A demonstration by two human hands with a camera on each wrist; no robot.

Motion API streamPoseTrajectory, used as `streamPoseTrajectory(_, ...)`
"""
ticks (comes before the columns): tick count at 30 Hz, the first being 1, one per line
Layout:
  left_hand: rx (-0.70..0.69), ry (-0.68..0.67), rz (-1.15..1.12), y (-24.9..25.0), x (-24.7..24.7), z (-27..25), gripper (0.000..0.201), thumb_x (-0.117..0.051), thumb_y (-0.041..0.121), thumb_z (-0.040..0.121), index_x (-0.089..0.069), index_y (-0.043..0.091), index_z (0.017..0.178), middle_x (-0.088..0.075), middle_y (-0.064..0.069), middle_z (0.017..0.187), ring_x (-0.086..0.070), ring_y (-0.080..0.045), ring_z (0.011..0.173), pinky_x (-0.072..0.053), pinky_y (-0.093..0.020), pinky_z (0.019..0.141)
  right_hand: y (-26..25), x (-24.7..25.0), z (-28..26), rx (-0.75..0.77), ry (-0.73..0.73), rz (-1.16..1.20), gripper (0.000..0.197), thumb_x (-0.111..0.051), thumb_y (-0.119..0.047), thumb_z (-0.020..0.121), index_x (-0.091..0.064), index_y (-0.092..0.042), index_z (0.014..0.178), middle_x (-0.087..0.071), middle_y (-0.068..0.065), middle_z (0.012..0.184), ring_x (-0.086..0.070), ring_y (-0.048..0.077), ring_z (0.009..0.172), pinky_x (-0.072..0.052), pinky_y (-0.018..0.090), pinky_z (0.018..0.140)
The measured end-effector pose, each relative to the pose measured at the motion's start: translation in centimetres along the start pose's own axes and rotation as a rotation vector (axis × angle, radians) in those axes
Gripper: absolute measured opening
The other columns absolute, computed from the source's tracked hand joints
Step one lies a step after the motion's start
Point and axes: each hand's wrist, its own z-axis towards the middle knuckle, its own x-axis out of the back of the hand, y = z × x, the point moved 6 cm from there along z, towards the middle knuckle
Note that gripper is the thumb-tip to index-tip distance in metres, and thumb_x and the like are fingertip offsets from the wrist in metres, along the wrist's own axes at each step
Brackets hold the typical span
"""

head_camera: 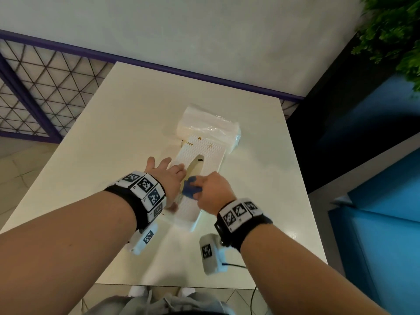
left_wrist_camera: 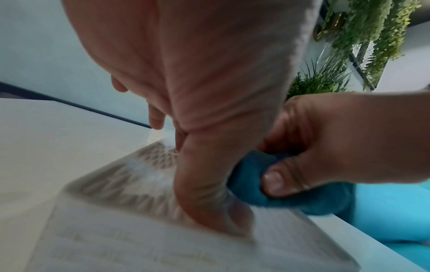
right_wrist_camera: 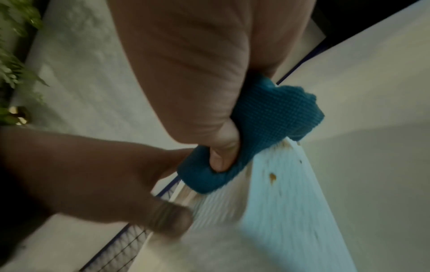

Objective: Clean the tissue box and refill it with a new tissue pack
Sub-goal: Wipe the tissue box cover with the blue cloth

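Note:
A white tissue box [head_camera: 204, 151] with a perforated top and an oval slot lies on the white table [head_camera: 113, 110]. Small brown stains [head_camera: 199, 138] mark its far end, and show up close as brown stains [right_wrist_camera: 272, 176]. My left hand [head_camera: 168, 176] rests on the box's left edge with fingers spread and the thumb [left_wrist_camera: 209, 193] pressing the top. My right hand [head_camera: 213, 189] grips a bunched blue cloth [head_camera: 189, 189] against the box top near the slot; the blue cloth [right_wrist_camera: 267, 119] bulges out of the fist. A new tissue pack [head_camera: 209, 123] in clear plastic lies just behind the box.
The table's far edge meets a pale wall with a purple strip. A lattice railing [head_camera: 45, 76] stands at the left. Blue furniture [head_camera: 375, 201] sits close to the table's right side, and green plants [head_camera: 391, 30] hang at the upper right.

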Motion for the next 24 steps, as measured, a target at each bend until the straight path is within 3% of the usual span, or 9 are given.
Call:
streamPoseTrajectory(3, -0.021, -0.009, -0.016, 0.1, 0.5, -0.3, 0.100, -0.066, 0.052, 0.078, -0.006, 0.022, 0.152, 0.001, 0.007, 0.161, 0.004, -0.029, 0.147, -0.011, -0.059, 0.110, -1.8, -0.1, -2.2, 0.155, -0.014, -0.004, 0.035, -0.054, -0.020, 0.090, -0.063, -0.015, 0.123, -0.067, 0.011, 0.109, -0.058, 0.031, 0.102, -0.048, 0.035, 0.086)
streamPoseTrajectory(6, -0.067, 0.007, 0.019, -0.2, 0.8, -0.6, 0.103, -0.069, 0.056, 0.075, -0.009, 0.023, 0.151, -0.001, 0.008, 0.161, 0.003, -0.028, 0.147, -0.012, -0.060, 0.109, 0.0, 1.2, -3.1, 0.084, -0.050, 0.253, 0.030, -0.062, -0.018, 0.086, -0.069, -0.014, 0.114, -0.070, 0.006, 0.109, -0.060, 0.020, 0.098, -0.044, 0.025, 0.084)
streamPoseTrajectory(11, -0.128, -0.039, 0.147, -0.9, 1.2, -1.0, 0.107, -0.075, 0.047, 0.074, -0.005, 0.024, 0.152, 0.000, 0.010, 0.161, -0.001, -0.025, 0.147, -0.016, -0.056, 0.109, 7.4, 6.3, -3.5, -0.264, 0.343, 0.442, 0.025, -0.060, -0.024, 0.088, -0.070, -0.019, 0.110, -0.070, 0.005, 0.096, -0.064, 0.026, 0.095, -0.044, 0.024, 0.077)
streamPoseTrajectory(13, -0.113, -0.016, 0.116, -0.7, 1.8, -1.0, 0.109, -0.075, 0.051, 0.072, -0.008, 0.020, 0.152, -0.007, 0.009, 0.160, -0.016, -0.023, 0.142, -0.022, -0.051, 0.105, 9.4, 8.2, -2.6, -0.356, 0.458, 0.512, 0.023, -0.056, -0.024, 0.091, -0.068, -0.017, 0.110, -0.064, 0.003, 0.087, -0.064, 0.028, 0.094, -0.041, 0.024, 0.072)
streamPoseTrajectory(15, -0.099, -0.017, 0.097, -0.4, 1.7, -1.0, 0.113, -0.078, 0.054, 0.065, -0.014, 0.017, 0.150, -0.016, 0.008, 0.157, -0.026, -0.022, 0.135, -0.025, -0.048, 0.101, 9.7, 9.5, -0.9, -0.372, 0.498, 0.510, 0.025, -0.052, -0.024, 0.094, -0.065, -0.015, 0.114, -0.064, 0.005, 0.092, -0.063, 0.029, 0.096, -0.038, 0.025, 0.072)
streamPoseTrajectory(18, -0.070, -0.045, 0.088, -0.4, 0.7, -1.0, 0.121, -0.081, 0.049, 0.064, -0.006, 0.015, 0.152, -0.007, 0.006, 0.160, -0.025, -0.022, 0.135, -0.023, -0.047, 0.103, 8.1, 8.6, 2.4, -0.359, 0.400, 0.459, 0.036, -0.049, -0.026, 0.096, -0.056, -0.016, 0.131, -0.064, 0.009, 0.122, -0.059, 0.029, 0.111, -0.043, 0.027, 0.084)
streamPoseTrajectory(20, -0.077, -0.038, 0.076, -0.6, 0.3, -1.1, 0.121, -0.080, 0.049, 0.066, -0.002, 0.016, 0.152, -0.002, 0.006, 0.161, -0.025, -0.022, 0.136, -0.024, -0.048, 0.103, 6.6, 5.0, 4.8, -0.342, 0.215, 0.313, 0.045, -0.044, -0.029, 0.098, -0.042, -0.021, 0.142, -0.049, 0.006, 0.142, -0.052, 0.030, 0.123, -0.042, 0.034, 0.099)
streamPoseTrajectory(22, -0.082, -0.028, 0.079, -0.7, 0.2, -1.2, 0.120, -0.080, 0.048, 0.065, -0.003, 0.017, 0.152, -0.003, 0.006, 0.161, -0.026, -0.021, 0.135, -0.025, -0.048, 0.101, 5.8, 2.0, 6.3, -0.344, 0.096, 0.071, 0.047, -0.039, -0.030, 0.098, -0.034, -0.022, 0.144, -0.038, 0.005, 0.148, -0.047, 0.030, 0.125, -0.040, 0.038, 0.100)
streamPoseTrajectory(24, -0.074, -0.037, 0.098, -0.8, 0.2, -1.3, 0.120, -0.081, 0.046, 0.063, -0.007, 0.015, 0.151, -0.007, 0.004, 0.159, -0.027, -0.021, 0.134, -0.025, -0.048, 0.101, 5.4, 1.2, 6.7, -0.327, 0.076, -0.054, 0.047, -0.039, -0.027, 0.097, -0.034, -0.017, 0.143, -0.039, 0.007, 0.145, -0.047, 0.030, 0.123, -0.040, 0.037, 0.094)
